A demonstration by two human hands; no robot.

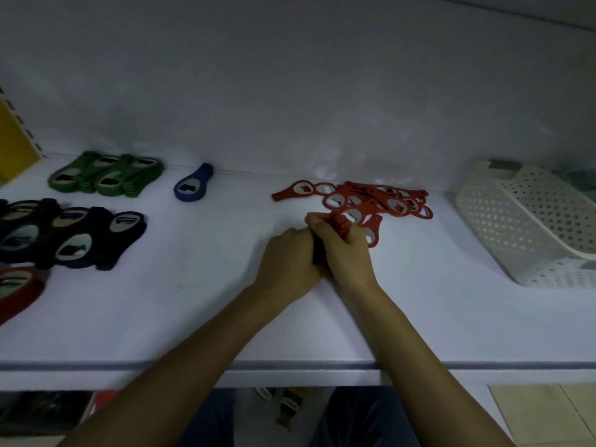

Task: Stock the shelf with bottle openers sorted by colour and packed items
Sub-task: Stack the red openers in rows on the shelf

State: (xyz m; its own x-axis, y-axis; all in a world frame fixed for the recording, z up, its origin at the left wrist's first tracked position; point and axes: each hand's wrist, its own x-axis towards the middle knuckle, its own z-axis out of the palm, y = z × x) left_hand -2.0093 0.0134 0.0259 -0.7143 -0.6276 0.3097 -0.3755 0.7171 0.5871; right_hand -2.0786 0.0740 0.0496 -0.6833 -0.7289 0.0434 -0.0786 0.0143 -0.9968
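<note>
Gathering the reds, mid-shelf, seems to be the step in hand.

Nearest: the shelf [290,366] at its front edge, with both forearms crossing it.

Just beyond, the left hand [287,256] and right hand [346,253] are pressed together, knuckle to knuckle. The right hand's fingers curl round a small red stack [341,224], held edge-on. A dark sliver [315,251] shows between the hands (another opener or plain shadow, not clear). The left hand's fingers are hidden behind its own back, so I cannot tell whether they clasp anything.

Toward the left edge: a dark red opener [16,285], partly out of frame, then the black pile [71,233].

Past the hands: the red pile [371,200], loose and overlapping, with its nearest piece just beside the right hand.

Right edge: a white basket [529,227], perforated, contents not visible.

Along the back edge: one blue opener [193,182], and the green pile [106,174] toward the back-left corner.

Judgement: green and black look sorted, while the reds are only partly squared up.

The next move likely calls for the hands to part, with one keeping the stack clamped. The other would lift a flat piece off the loose pile. These lie thin against the shelf, so sliding one out or catching an edge should work better than a straight pinch.
</note>
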